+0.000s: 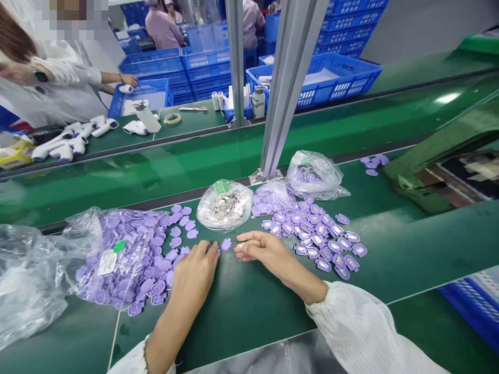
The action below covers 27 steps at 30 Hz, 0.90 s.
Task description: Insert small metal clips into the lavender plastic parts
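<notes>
My right hand [268,253] pinches a small shiny metal piece [240,245] between thumb and fingertips, just above the green work surface. Fingers curled down, my left hand [198,270] holds a purple plastic piece that is mostly hidden, with only a bit of purple showing by the fingertips. Between the hands lies a single loose purple plastic piece [226,244]. Beyond them sits a clear bag of small metal pieces [228,209]. To the right, purple pieces with metal inserts [317,240] are spread in a pile.
A torn clear bag spilling purple pieces [128,259] lies at left beside crumpled plastic [27,291]. Another clear bag [315,176] stands behind the right pile. A metal post [286,88] rises from the bench. A green machine [429,156] is at right. A co-worker [70,78] works opposite.
</notes>
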Each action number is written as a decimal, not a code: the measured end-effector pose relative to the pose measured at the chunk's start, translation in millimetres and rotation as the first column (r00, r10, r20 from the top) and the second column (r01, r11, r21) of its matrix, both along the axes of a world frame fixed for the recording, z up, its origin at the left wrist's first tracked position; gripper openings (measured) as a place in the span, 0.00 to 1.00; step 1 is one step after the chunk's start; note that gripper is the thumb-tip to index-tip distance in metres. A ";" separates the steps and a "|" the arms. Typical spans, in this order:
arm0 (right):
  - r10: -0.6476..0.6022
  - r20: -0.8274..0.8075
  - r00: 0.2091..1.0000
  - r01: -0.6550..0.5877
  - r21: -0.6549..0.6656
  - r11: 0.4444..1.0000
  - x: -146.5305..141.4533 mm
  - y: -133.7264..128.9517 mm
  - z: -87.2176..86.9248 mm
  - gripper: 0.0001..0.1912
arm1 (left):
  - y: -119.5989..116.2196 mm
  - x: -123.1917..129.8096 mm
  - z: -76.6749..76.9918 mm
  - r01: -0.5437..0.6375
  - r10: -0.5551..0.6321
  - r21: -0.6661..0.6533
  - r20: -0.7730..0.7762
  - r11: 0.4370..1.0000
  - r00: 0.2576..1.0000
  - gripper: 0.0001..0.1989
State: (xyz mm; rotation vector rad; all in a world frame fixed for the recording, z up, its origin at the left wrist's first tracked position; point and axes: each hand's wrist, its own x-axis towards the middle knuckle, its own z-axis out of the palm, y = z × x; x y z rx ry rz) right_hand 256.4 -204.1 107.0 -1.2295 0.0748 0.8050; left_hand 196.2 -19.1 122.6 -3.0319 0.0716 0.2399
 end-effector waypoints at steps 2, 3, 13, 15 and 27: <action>-0.013 0.011 1.000 0.013 -0.002 1.000 -0.3 0.8 -1.2 0.20 | -5.4 3.9 -0.3 0.024 -0.022 0.060 -0.026 0.998 0.999 0.19; -0.022 0.018 1.000 0.022 -0.001 1.000 -0.4 1.2 -2.0 0.20 | -7.2 4.9 -0.7 0.038 -0.036 0.082 -0.035 0.996 0.999 0.20; -0.022 0.015 1.000 0.022 -0.016 1.000 0.1 0.8 -9.3 0.18 | 19.7 -1.4 -11.4 -0.150 0.186 -0.243 0.132 0.958 0.974 0.20; -0.018 0.024 1.000 0.019 -0.020 1.000 0.4 0.6 -9.5 0.18 | 24.9 -1.4 -5.2 -0.270 0.372 -0.547 0.083 0.792 0.924 0.15; 0.027 -0.008 1.000 -0.027 -0.062 0.998 1.8 -13.2 0.1 0.19 | -24.7 6.6 -19.8 -0.551 0.242 -0.805 -0.592 -0.218 0.769 0.32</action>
